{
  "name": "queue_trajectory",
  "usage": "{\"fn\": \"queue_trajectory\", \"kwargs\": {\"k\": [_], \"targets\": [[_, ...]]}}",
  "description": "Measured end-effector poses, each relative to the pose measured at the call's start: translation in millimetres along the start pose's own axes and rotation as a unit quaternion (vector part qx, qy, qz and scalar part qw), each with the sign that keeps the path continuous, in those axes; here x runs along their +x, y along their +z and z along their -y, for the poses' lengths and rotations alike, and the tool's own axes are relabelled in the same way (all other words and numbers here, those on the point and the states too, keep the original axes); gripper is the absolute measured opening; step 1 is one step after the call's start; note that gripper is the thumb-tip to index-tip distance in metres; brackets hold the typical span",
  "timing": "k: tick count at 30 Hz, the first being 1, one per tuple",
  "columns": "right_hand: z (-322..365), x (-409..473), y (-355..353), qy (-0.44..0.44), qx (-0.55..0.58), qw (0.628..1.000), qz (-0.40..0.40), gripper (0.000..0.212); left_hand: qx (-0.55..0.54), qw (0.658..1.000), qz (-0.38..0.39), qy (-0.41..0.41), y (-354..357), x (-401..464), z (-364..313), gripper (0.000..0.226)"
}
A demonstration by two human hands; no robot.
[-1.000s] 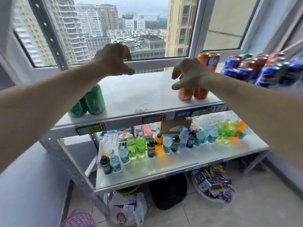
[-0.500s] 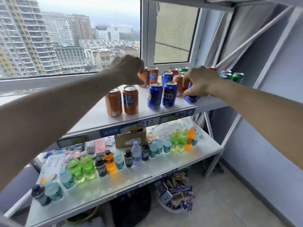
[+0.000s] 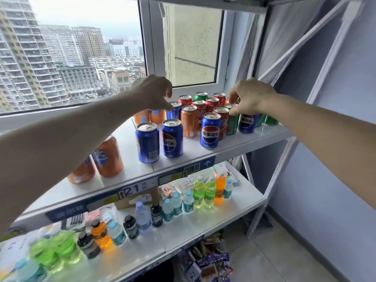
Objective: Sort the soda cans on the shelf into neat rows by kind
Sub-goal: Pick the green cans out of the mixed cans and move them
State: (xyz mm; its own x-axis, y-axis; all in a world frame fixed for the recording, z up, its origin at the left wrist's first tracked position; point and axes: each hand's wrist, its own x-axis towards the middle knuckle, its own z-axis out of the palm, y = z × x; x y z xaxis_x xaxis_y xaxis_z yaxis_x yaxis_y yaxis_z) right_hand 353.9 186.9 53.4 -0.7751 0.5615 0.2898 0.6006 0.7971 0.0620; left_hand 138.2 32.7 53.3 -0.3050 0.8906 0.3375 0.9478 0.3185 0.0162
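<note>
Far left on the top shelf, two orange cans stand side by side, partly behind the left forearm, which stretches up and across from the lower left corner. The left hand hangs knuckles-up over the back of the shelf, fingers curled down and loosely parted, tips just above a blue can at the rear; nothing is gripped. In front, two blue cans stand shoulder to shoulder near the shelf's front edge, then an orange can, then another blue can standing alone. Behind them sits a mixed cluster of red cans with a green one at the back. The right arm reaches in from the right edge, wrist bent down; the right hand pinches at the rim of a green can, thumb and fingertips closed on its top. Beside that stands a blue can, with more green cans behind the wrist.
</note>
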Motion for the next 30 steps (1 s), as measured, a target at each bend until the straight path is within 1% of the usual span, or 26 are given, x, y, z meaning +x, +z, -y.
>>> {"fn": "queue_trajectory", "kwargs": {"k": [8,13,19,25,28,30], "targets": [[-71,40,-1,0.024,0.014,1.000,-0.005,0.028,-0.034,0.999,0.008,0.017,23,83,-36,0.035],[-123,56,4,0.021,0.011,1.000,-0.008,0.026,-0.023,0.999,0.010,0.020,41,123,-74,0.034],[-178,80,17,-0.012,0.018,1.000,0.005,0.028,-0.037,0.999,0.018,-0.016,58,160,-111,0.034],[-209,102,36,-0.040,0.028,0.999,0.020,0.025,-0.047,0.998,0.034,-0.037,77,182,-136,0.033],[-221,109,44,-0.033,0.035,0.999,0.025,0.025,-0.056,0.997,0.050,-0.029,86,193,-144,0.034],[-226,113,50,-0.029,0.035,0.998,0.039,0.029,-0.070,0.995,0.059,-0.025,91,199,-148,0.036]]}}
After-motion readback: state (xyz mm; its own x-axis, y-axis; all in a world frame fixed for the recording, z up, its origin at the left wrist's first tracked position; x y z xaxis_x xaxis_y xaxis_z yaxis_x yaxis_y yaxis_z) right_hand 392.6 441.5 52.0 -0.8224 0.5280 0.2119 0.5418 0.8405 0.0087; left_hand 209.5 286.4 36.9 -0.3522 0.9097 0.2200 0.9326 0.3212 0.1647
